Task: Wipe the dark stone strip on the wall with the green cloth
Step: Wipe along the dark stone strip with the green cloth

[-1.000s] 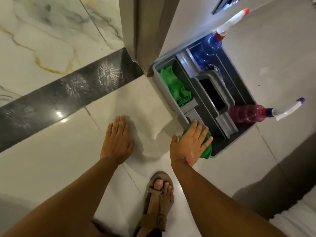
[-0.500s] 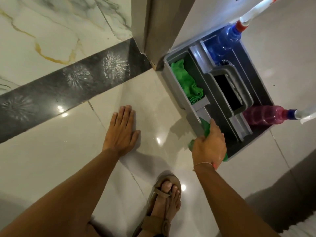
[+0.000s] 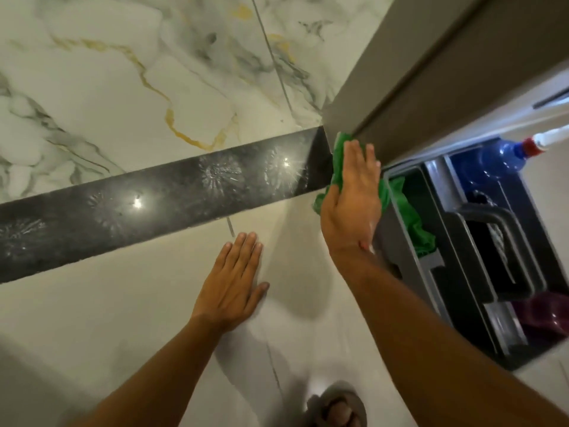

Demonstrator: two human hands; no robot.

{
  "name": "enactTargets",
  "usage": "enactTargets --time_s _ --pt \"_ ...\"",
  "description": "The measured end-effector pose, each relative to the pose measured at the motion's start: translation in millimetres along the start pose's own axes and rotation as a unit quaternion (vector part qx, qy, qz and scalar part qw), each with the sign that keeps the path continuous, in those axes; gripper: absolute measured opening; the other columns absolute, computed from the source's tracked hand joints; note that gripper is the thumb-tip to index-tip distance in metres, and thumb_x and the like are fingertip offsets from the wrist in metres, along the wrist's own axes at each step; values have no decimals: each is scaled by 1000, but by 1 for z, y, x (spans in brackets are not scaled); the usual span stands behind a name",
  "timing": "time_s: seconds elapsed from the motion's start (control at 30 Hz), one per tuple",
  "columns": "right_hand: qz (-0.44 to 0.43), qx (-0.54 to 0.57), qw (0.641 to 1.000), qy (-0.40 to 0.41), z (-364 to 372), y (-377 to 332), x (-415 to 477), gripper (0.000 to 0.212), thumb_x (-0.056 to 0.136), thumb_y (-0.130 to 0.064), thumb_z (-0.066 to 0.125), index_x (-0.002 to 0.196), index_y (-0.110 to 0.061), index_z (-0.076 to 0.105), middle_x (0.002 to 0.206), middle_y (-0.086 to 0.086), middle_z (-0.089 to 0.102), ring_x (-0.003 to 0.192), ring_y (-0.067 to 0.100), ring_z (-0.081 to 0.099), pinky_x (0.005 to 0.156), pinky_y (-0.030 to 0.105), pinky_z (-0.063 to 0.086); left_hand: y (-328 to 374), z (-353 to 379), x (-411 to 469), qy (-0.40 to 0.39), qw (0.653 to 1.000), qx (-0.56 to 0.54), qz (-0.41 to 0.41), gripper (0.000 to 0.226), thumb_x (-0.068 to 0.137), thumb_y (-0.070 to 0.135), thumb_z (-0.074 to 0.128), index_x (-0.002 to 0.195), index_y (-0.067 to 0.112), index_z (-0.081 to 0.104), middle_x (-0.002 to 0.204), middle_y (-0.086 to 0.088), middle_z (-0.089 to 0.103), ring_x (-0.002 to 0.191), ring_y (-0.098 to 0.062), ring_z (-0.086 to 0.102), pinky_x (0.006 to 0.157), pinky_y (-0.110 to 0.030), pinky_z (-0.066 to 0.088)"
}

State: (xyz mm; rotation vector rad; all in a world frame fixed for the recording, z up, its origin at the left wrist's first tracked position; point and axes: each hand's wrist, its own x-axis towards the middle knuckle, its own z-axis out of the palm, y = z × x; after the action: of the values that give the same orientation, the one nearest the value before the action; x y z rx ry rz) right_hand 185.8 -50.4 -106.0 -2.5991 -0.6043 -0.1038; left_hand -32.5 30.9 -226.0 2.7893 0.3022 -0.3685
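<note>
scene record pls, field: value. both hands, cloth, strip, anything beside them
right hand: flat, fingers straight, presses green cloth on the strip
cloth position: right end of dark stone strip, beside door frame
left hand: flat on pale tile below the strip, holds nothing
strip surface: glossy, pale starburst marks, two light glints
caddy: grey, right of the hands, holds second green cloth and blue spray bottle

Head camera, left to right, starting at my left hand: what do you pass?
left hand → right hand pressing the green cloth → second green cloth → blue spray bottle
</note>
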Motion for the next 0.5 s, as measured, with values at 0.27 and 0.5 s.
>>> enactTargets --time_s 0.27,0.5 --pt "-169 -188 927 -277 81 49 24 78 82 -14 50 152 -5 17 161 15 16 149 32 7 121 42 5 -30 13 -33 45 999 20 -19 75 98 49 34 155 1 26 164 -21 23 153 -37 19 122 -50 19" --pt "-57 -234 946 -216 122 6 50 72 93 -25 39 153 -4 7 162 17 7 149 35 3 121 46 3 -33 20 -39 61 998 8 -33 77 97 50 40 156 3 22 166 -19 21 155 -34 16 123 -50 19"
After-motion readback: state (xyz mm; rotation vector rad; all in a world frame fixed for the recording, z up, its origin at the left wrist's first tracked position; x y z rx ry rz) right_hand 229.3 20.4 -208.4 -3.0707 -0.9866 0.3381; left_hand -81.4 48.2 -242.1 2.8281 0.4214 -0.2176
